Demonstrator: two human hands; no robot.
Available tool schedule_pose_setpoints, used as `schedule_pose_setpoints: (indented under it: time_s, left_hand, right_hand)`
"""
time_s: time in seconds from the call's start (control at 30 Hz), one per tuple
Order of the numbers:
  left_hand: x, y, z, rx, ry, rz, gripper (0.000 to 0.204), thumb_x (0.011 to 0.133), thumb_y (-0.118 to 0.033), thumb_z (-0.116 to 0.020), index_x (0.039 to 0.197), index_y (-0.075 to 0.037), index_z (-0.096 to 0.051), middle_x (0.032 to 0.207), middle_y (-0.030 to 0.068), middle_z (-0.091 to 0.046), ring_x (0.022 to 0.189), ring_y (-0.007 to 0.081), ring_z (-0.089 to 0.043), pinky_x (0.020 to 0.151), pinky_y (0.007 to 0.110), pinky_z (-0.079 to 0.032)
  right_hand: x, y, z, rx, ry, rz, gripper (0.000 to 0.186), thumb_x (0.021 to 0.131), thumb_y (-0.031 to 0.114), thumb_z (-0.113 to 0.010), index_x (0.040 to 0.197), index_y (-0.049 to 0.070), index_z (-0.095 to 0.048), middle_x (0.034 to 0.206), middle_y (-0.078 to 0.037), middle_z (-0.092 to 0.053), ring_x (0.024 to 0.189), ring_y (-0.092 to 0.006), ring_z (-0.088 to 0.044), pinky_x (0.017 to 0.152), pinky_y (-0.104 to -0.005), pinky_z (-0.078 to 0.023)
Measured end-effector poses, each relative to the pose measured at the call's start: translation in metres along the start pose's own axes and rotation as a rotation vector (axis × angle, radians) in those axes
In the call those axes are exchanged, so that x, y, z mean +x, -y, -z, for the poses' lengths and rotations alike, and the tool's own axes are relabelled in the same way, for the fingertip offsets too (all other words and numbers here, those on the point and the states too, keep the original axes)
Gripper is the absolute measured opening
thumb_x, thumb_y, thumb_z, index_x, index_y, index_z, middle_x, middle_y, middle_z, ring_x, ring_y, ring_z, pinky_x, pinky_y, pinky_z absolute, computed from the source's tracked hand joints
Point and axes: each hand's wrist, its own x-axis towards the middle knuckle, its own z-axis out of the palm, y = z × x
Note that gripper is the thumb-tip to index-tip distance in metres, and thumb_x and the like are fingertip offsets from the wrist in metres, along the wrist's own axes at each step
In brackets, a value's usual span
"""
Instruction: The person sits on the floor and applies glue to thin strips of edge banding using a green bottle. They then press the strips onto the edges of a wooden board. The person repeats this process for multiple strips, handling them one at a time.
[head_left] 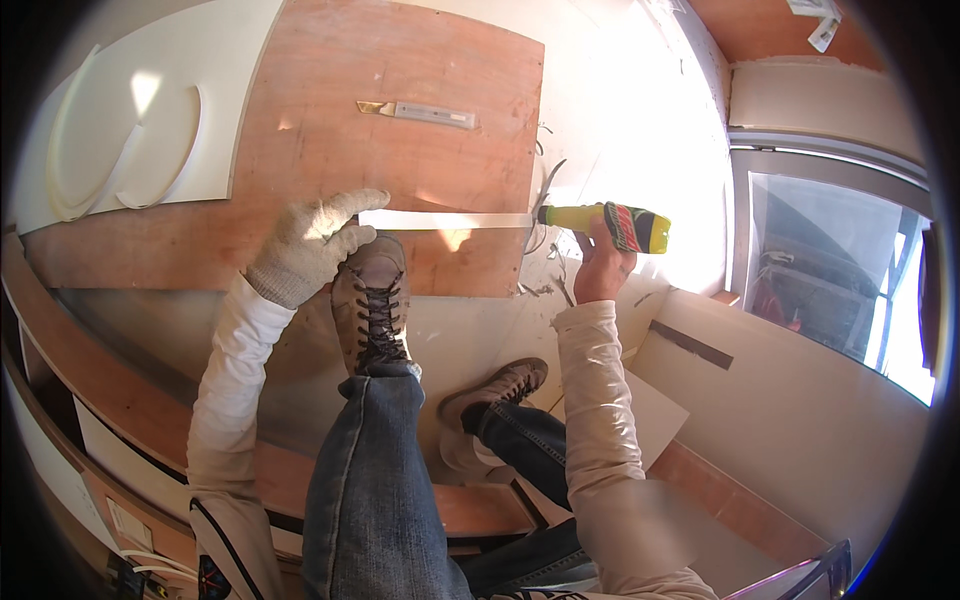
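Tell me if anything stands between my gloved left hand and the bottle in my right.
Only a white strip, running from the left hand to near the tip of the yellow-green bottle, held in the right hand. Nothing else visible stands between; the utility knife lies farther up, on the wooden board.

A reddish-brown plywood board (450,160) lies across a pale floor (455,335), bright patches of light showing toward its near edge. A slim, flat cutter-like tool in grey and brass tones (430,115) rests on the bare wood near the far edge. A smooth white sheet (190,60) covers the board's far left corner, bearing thin, curved white strips (192,150). A brown lace-up shoe (378,290) straddles the near edge; thin dark scraps (552,185) litter the floor beside the right edge.
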Motion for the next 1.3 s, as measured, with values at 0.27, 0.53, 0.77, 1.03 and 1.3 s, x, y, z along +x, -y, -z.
schedule_pose_setpoints:
  time_s: [0.27, 0.53, 0.77, 1.03, 1.3]
  left_hand:
    - [0.0, -0.002, 0.001, 0.073, -0.045, -0.048, 0.031, 0.085, -0.003, -0.062, 0.116, -0.003, -0.062, 0.107, 0.0145, -0.068, 0.091, 0.0243, -0.068, 0.078, 0.031, -0.053]
    - [0.0, -0.004, 0.0, 0.131, -0.015, 0.002, 0.033, 0.084, 0.0, -0.063, 0.117, -0.003, -0.062, 0.112, 0.0125, -0.067, 0.101, 0.0217, -0.066, 0.085, 0.031, -0.051]
    - [-0.002, 0.008, 0.002, 0.046, -0.103, -0.011, 0.033, 0.085, -0.002, -0.063, 0.118, -0.004, -0.063, 0.109, 0.0124, -0.068, 0.096, 0.0184, -0.066, 0.081, 0.029, -0.051]
    - [-0.002, -0.001, 0.002, 0.024, -0.033, 0.09, 0.033, 0.085, -0.001, -0.064, 0.118, -0.001, -0.062, 0.113, 0.0121, -0.067, 0.102, 0.018, -0.064, 0.089, 0.029, -0.049]
    - [-0.002, -0.006, -0.01, 0.012, -0.085, -0.022, 0.033, 0.083, -0.001, -0.064, 0.115, -0.004, -0.063, 0.104, 0.0145, -0.069, 0.088, 0.0245, -0.069, 0.076, 0.032, -0.054]
  right_hand:
    - [-0.022, -0.028, -0.016, -0.414, 0.093, 0.203, 0.025, 0.081, 0.004, -0.069, 0.103, -0.001, -0.06, 0.097, -0.006, -0.063, 0.089, -0.015, -0.058, 0.082, -0.0295, -0.047]
    - [-0.016, -0.032, -0.02, -0.348, 0.033, 0.231, 0.025, 0.078, 0.007, -0.073, 0.1, -0.001, -0.063, 0.097, -0.008, -0.067, 0.087, -0.017, -0.062, 0.084, -0.0301, -0.047]
    - [0.022, -0.049, 0.015, -0.272, -0.106, 0.24, 0.037, 0.08, 0.004, -0.07, 0.112, -0.002, -0.052, 0.105, -0.01, -0.061, 0.096, -0.0193, -0.059, 0.084, -0.0338, -0.05]
    - [0.004, -0.009, 0.017, 0.079, -0.205, 0.026, 0.041, 0.081, 0.005, -0.068, 0.118, -0.001, -0.049, 0.107, -0.012, -0.059, 0.1, -0.0245, -0.061, 0.081, -0.0407, -0.058]
    - [-0.026, -0.027, -0.018, -0.411, 0.089, 0.238, 0.028, 0.079, 0.005, -0.073, 0.104, 0.0, -0.061, 0.099, -0.006, -0.064, 0.089, -0.0154, -0.06, 0.082, -0.0284, -0.047]
